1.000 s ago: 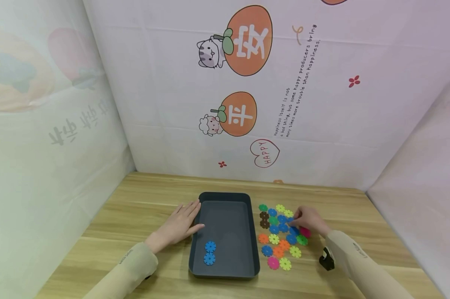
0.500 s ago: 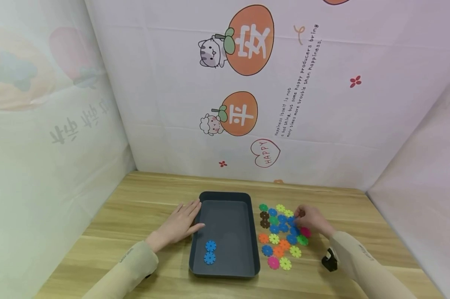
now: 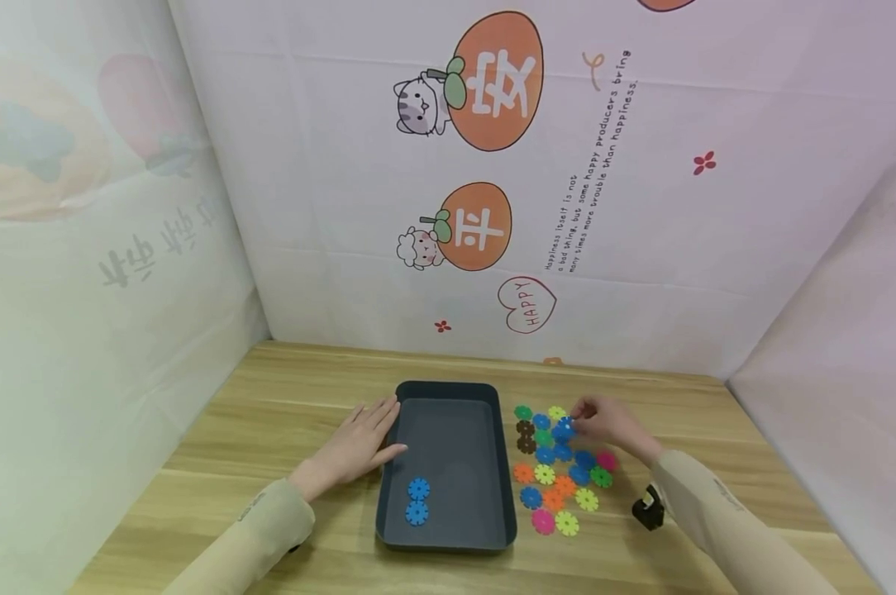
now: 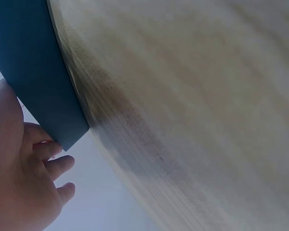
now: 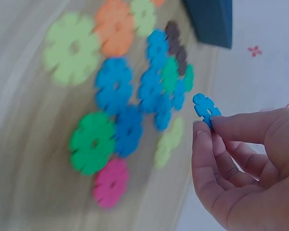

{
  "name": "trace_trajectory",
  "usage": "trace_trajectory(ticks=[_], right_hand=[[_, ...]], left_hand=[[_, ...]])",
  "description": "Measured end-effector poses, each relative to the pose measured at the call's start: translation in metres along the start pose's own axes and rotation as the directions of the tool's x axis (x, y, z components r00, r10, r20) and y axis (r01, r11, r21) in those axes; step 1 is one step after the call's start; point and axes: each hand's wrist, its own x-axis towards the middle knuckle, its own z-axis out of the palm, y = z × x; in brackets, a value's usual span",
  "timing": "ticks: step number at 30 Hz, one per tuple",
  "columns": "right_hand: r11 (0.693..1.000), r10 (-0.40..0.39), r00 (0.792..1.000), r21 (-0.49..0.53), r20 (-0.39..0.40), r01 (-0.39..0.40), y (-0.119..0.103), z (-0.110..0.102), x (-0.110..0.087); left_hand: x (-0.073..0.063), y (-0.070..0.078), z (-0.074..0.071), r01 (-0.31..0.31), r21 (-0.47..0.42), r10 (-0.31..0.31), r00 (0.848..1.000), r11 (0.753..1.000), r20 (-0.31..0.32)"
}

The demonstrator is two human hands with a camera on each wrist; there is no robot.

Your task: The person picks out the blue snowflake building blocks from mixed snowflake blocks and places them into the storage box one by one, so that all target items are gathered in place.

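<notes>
My right hand (image 3: pixel 607 420) pinches a blue notched disc (image 5: pixel 205 109) between thumb and fingertips, raised above the other discs in the right wrist view. Beneath and beside it lie loose flower-shaped plastic discs, among them a green disc (image 5: pixel 92 143), a pink disc (image 5: pixel 111 183) and an orange disc (image 5: pixel 114 28). My left hand (image 3: pixel 355 445) rests on the left rim of a dark grey tray (image 3: pixel 455 537), fingers extended along it and thumb over the inside. Two blue discs (image 3: pixel 417 502) lie one before the other in the tray's near left part.
The discs are spread on the wooden table (image 3: pixel 321 368) right of the tray, with two brown discs (image 3: pixel 526 437) closest to its side. A black object (image 3: pixel 648 509) shows by the right sleeve. White printed sheets (image 3: pixel 359 215) hang behind and at both sides.
My right hand has lifted a blue disc from the group's right side and moved slightly left with it. The left hand and the tray have stayed in place.
</notes>
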Motion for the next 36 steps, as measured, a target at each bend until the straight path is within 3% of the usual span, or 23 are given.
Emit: trace_trajectory(ticks=[7,12,24,31,36], right_hand=[[0.991,-0.036,0.997,0.135,0.075,0.026,-0.032,0.005,0.002],[0.977,-0.087,0.992,0.201,0.088,0.068,-0.049,0.012,0.008],[0.956,-0.179,0.974,0.258,0.138,0.139,-0.088,0.029,0.014],[0.949,-0.279,0.954,0.183,0.111,0.257,-0.104,0.047,0.02],[0.944,-0.273,0.949,0.236,0.158,0.232,-0.115,0.058,0.023]], left_hand=[[0.0,-0.001,-0.001,-0.008,-0.001,0.008,1.0,1.0,-0.003],[0.0,-0.001,0.0,-0.014,0.002,0.014,1.0,1.0,-0.001],[0.002,-0.006,-0.002,-0.049,0.055,0.048,0.999,0.997,0.02],[0.004,-0.008,0.0,-0.067,0.059,0.066,0.998,0.996,0.016],[0.005,-0.01,0.001,-0.075,0.065,0.075,0.997,0.995,0.004]])
